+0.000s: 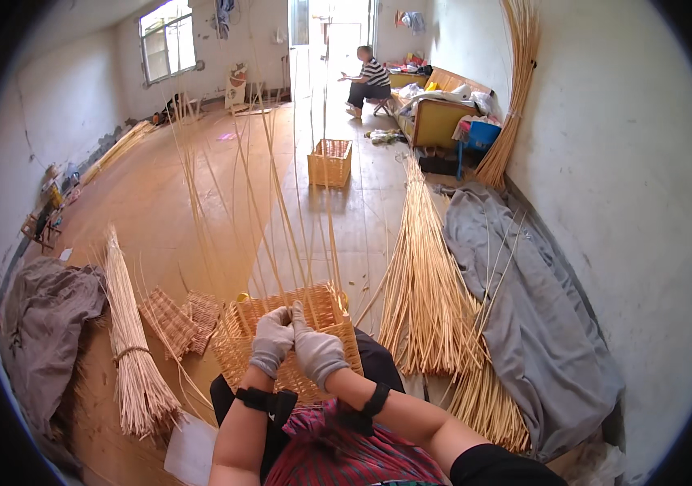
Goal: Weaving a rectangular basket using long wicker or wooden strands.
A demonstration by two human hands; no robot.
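Wicker basket [293,377] is in the wearer's lap, at the floor's near edge, roughly mid-width. Floor [151,243] fills the room, tan on the left, paler on the right. Loaded sofa [440,121] sits toward the far right corner; seated person [372,74] just left of it, near the far edge. Right grey cloth [536,316] lies heaped along the right edge. Fanned cane bundle [423,283] lies against its left side. Upright cane bundle [517,89] leans on the wall at the right edge, farther back. Left grey cloth [50,324] is bunched at the left edge; tied cane bundle [134,364] just beside it. Long canes [332,247] rise from the lap basket's far side. Second basket [330,172] stands upright mid-floor, well apart. Two woven panels [172,320] lie flat, left of the lap basket. Left hand [271,338] and right hand [320,355], both gloved, are together at the basket, fingers curled, fingertips meeting. Can't tell how tightly they close or whether they pinch a cane.
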